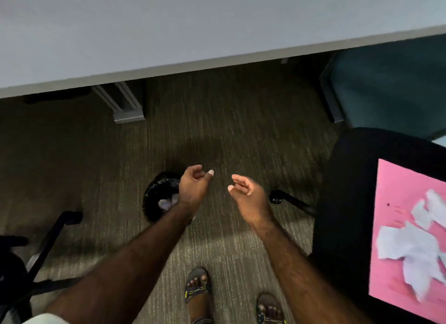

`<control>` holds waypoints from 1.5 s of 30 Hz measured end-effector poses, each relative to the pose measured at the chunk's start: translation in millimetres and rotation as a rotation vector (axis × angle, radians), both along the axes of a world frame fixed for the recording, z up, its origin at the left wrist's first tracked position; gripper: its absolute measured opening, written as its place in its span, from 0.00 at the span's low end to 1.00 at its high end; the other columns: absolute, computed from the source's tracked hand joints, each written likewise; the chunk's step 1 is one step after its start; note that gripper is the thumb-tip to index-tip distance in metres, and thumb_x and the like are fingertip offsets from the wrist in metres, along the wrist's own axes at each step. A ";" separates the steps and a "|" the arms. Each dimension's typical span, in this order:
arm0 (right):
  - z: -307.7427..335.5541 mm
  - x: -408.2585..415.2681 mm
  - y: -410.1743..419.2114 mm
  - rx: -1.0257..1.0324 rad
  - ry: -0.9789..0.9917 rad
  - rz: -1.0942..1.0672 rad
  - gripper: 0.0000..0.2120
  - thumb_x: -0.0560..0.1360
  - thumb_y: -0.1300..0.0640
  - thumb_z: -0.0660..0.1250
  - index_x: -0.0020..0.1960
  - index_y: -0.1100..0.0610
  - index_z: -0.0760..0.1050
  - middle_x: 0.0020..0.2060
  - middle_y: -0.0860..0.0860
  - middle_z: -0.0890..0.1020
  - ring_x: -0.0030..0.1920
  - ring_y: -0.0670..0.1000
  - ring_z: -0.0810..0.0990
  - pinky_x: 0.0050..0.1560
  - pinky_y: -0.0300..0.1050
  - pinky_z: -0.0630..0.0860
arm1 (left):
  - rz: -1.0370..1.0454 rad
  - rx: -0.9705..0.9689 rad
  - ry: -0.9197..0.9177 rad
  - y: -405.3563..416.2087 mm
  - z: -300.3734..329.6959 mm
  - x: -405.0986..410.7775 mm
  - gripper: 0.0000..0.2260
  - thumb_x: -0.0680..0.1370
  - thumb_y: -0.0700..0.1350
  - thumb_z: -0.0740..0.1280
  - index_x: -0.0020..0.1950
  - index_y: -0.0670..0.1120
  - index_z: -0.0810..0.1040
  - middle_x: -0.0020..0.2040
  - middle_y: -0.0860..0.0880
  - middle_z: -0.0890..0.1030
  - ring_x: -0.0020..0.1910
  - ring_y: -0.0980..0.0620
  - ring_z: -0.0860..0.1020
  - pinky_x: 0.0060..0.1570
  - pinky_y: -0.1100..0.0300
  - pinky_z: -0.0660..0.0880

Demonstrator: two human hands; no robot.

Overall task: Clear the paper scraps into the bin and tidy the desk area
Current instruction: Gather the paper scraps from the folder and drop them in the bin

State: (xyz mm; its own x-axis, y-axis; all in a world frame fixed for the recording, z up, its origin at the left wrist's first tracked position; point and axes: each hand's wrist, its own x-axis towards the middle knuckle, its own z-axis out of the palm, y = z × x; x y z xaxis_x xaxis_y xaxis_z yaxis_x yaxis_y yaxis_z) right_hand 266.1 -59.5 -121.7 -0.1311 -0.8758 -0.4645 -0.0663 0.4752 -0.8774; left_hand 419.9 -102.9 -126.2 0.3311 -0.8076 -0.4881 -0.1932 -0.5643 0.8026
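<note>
- Desk (120,46) fills the upper frame; its front edge slants up toward the right
- Pink sheet (395,239) on a black chair (342,203), right edge, long axis near vertical; white torn paper scraps (415,248) piled on it
- Black-lined bin (156,198), centre-left floor; crumpled paper inside
- Left hand (193,186) above the bin and right hand (248,191) beside it; both loosely curled, empty
</note>
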 end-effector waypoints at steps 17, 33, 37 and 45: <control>118.8 -327.6 129.8 -0.003 0.743 -0.237 0.28 0.73 0.51 0.79 0.70 0.45 0.76 0.72 0.46 0.77 0.71 0.52 0.76 0.70 0.50 0.74 | -1.110 -0.420 -0.223 66.4 98.4 -342.0 0.23 0.78 0.52 0.74 0.71 0.50 0.76 0.69 0.49 0.80 0.67 0.51 0.79 0.67 0.49 0.79; 75.7 -445.0 133.6 0.171 0.914 0.068 0.52 0.66 0.32 0.77 0.82 0.42 0.56 0.82 0.53 0.60 0.80 0.61 0.60 0.76 0.64 0.65 | -1.514 -0.210 -0.854 164.3 50.3 -418.2 0.60 0.66 0.78 0.66 0.85 0.50 0.43 0.86 0.46 0.42 0.85 0.39 0.41 0.81 0.38 0.41; 63.9 -448.8 129.1 0.226 0.853 0.104 0.54 0.67 0.33 0.77 0.83 0.43 0.53 0.83 0.53 0.57 0.81 0.61 0.57 0.77 0.65 0.63 | -1.447 -0.254 -0.791 160.3 50.5 -419.7 0.52 0.70 0.71 0.71 0.84 0.50 0.52 0.84 0.49 0.55 0.82 0.42 0.55 0.81 0.42 0.52; 54.5 -433.7 123.6 0.201 0.998 0.006 0.37 0.73 0.41 0.75 0.77 0.46 0.66 0.67 0.54 0.76 0.65 0.58 0.74 0.58 0.55 0.77 | -1.371 -0.209 -0.606 149.1 57.6 -414.5 0.35 0.80 0.53 0.71 0.82 0.50 0.59 0.76 0.51 0.68 0.72 0.47 0.68 0.73 0.50 0.70</control>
State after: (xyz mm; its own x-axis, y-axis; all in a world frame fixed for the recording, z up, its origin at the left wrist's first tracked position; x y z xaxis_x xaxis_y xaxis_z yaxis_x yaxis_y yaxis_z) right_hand -167.6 64.0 -67.3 -0.5346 -0.7958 -0.2842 -0.7274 0.6046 -0.3246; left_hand 5.4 46.1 -68.6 -0.6101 -0.6847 -0.3988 -0.7804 0.4321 0.4520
